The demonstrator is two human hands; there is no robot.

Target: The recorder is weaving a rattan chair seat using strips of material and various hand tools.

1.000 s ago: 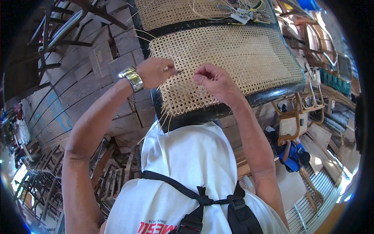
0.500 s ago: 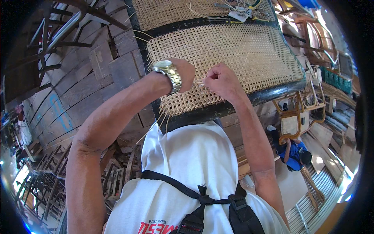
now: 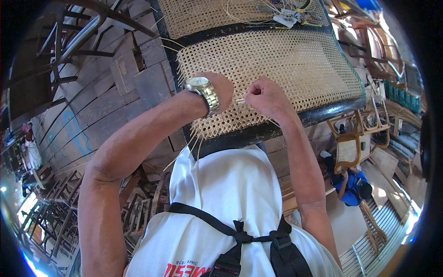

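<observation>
A woven cane panel (image 3: 286, 64) in a black frame (image 3: 258, 134) lies in front of me. My left hand (image 3: 220, 92), with a metal wristwatch (image 3: 201, 90) on the wrist, rests on the near part of the weave. My right hand (image 3: 265, 97) is beside it, fingers pinched on a thin cane strand (image 3: 241, 100) that runs between the two hands. Loose strand ends (image 3: 194, 145) hang off the panel's near edge.
A second woven panel (image 3: 207, 14) with loose cane loops and small tools (image 3: 288, 18) lies beyond. Wooden planks (image 3: 115, 87) cover the left. Chair frames (image 3: 355, 143) and a person in blue (image 3: 350, 189) are at the right below.
My left hand has swung right across the weave, toward my right hand, so the watch face now shows. My right hand has stayed at about the same spot.
</observation>
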